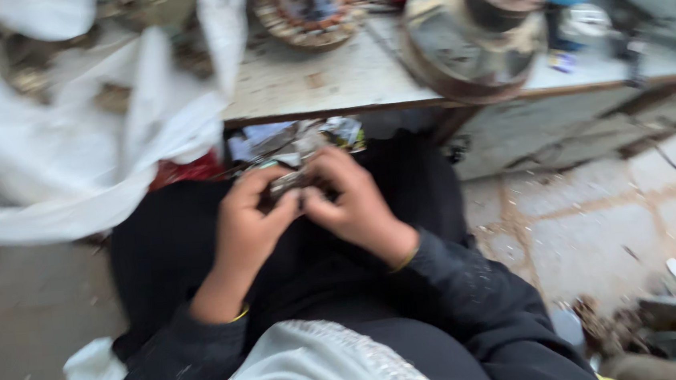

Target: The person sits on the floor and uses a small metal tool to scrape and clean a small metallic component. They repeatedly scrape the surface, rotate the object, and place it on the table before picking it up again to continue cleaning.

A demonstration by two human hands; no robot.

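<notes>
White cloth hangs at the left of the worktop, where two round metal parts lie. Below its edge, over the lap, the left hand and right hand meet, both bent inward, fingertips pinching one small blurred metal piece.

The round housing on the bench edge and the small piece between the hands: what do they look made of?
The round housing looks like cast metal, dull grey, grimy, with a rusty-brown rim. The small piece, pinched by left hand and right hand, seems greyish metal with a faint sheen; blur leaves that uncertain.
</notes>
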